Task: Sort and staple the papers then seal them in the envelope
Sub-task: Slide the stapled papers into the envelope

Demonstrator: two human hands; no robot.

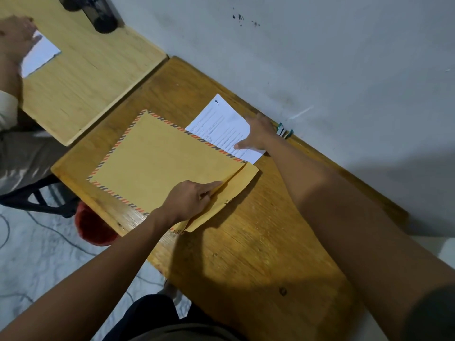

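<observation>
Manila envelope (157, 158), striped at its borders, lies flat mid-desk as my left hand (189, 200) presses curled fingers along the flap's (236, 185) fold, gripping nothing. Rightward, the papers (221, 124) sit half tucked under the envelope's far edge, my right hand (258, 136) spread flat on them. I judge a careless push could crumple the sheets or skid them toward the wall, where room is scant; bare desk (270, 254) lies nearer me.

A worn brown wooden desk (258, 242) stands against a pale grey wall (320, 57) with dark specks. Beside it sits a lighter yellow wooden desk (93, 77) bearing a black mesh holder (98, 13). A red bucket (94, 226) stands on the marbled floor (32, 254).
</observation>
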